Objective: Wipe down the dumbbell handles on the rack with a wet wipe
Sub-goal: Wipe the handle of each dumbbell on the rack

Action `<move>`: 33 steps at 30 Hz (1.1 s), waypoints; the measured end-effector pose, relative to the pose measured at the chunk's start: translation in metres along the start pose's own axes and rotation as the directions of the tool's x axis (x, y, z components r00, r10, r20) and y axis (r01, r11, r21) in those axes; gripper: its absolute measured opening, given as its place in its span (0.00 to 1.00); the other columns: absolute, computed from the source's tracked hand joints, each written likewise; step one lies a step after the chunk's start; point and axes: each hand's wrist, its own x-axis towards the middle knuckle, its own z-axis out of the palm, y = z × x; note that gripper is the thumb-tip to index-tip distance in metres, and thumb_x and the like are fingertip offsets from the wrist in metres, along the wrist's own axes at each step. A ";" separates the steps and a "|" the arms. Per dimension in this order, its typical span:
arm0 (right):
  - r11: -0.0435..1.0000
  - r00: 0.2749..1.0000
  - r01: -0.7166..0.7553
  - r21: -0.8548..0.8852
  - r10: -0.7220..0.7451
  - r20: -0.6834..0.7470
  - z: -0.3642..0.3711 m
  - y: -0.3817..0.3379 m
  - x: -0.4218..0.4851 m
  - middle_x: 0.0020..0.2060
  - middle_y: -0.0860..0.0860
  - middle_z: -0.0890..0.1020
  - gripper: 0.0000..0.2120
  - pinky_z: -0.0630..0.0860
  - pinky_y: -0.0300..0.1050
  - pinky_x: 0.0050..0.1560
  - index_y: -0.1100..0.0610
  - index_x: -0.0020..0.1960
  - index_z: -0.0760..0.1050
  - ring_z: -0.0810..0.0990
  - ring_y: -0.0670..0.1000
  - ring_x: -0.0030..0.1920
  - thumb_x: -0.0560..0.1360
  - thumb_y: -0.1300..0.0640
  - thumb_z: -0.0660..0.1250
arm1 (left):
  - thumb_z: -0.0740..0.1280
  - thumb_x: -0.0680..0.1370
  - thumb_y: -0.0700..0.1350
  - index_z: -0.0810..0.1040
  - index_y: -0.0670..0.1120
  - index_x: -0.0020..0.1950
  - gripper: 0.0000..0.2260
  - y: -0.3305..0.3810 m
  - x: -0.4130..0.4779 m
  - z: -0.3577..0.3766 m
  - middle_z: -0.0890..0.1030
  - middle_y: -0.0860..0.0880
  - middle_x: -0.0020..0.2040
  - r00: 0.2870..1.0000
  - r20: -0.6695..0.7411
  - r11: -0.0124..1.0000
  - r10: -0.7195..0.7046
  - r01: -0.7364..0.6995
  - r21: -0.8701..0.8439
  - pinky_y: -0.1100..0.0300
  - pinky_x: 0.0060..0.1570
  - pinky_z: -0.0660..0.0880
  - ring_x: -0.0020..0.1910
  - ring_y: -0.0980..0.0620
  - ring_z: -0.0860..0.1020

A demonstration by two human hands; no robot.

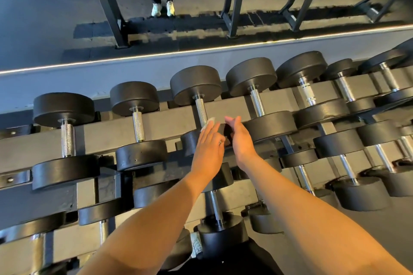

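Over the dumbbell (195, 85), flat left hand (209, 143) presses wet wipe (208, 123) — right hand (239, 137) outstretched.

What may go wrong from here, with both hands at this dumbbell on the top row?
The wipe only peeks out from under the left hand, so it may slip and fall into the rack. The right hand sits close against the dumbbell. If the dumbbell rolls, fingers might get pinched.

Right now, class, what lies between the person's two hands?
Head view: the dumbbell's near black head shows between left hand and right hand.
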 end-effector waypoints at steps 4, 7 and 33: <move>0.979 0.992 -0.109 0.170 0.117 -0.039 -0.010 -0.002 0.002 0.55 0.46 0.81 0.24 0.72 0.40 0.45 0.48 0.66 0.76 0.77 0.43 0.53 0.85 0.39 0.47 | 0.65 0.82 0.42 0.68 0.42 0.76 0.23 0.026 0.021 0.025 0.68 0.44 0.77 0.980 0.145 0.947 0.134 -0.170 0.274 0.54 0.80 0.47 0.79 0.48 0.60; 0.973 0.986 -0.128 0.193 0.146 -0.078 -0.017 0.002 0.007 0.58 0.49 0.82 0.25 0.71 0.40 0.44 0.50 0.67 0.76 0.78 0.44 0.54 0.84 0.39 0.48 | 0.67 0.81 0.47 0.71 0.45 0.74 0.22 0.029 0.029 0.029 0.72 0.46 0.74 0.971 0.203 0.898 0.123 -0.196 0.394 0.54 0.78 0.50 0.77 0.49 0.64; 0.996 0.997 -0.070 0.060 0.071 -0.019 -0.002 -0.007 0.022 0.59 0.49 0.81 0.20 0.75 0.51 0.64 0.46 0.64 0.76 0.79 0.50 0.58 0.84 0.42 0.49 | 0.68 0.80 0.46 0.73 0.49 0.71 0.19 -0.001 0.033 0.007 0.76 0.51 0.69 0.986 0.081 0.905 0.149 -0.169 0.391 0.46 0.76 0.62 0.72 0.52 0.70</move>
